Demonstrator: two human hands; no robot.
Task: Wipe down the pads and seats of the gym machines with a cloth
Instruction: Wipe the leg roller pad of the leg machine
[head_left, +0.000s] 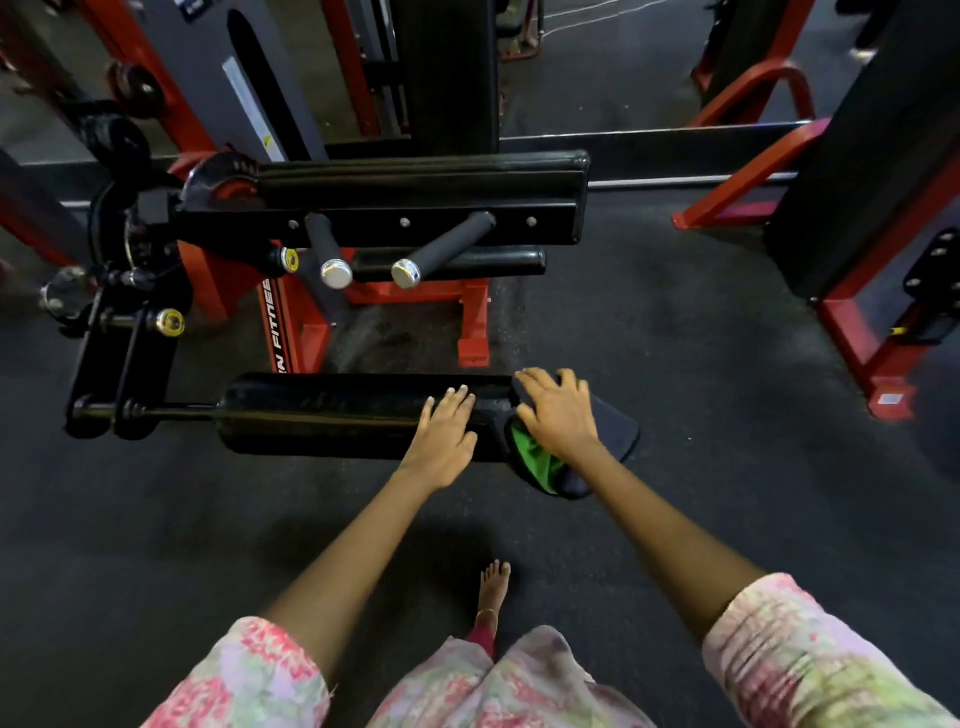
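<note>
Gym floor (675, 364): roller pad (337, 415) lies left-right; both hands on its right end.

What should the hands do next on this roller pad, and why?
Probably slide the right hand with the cloth leftward along the roller pad. The cloth sits only at the pad's right end, the long stretch to the left lies uncovered, and the left hand rests flat on the pad, seemingly steadying it; it would need to move aside.
</note>
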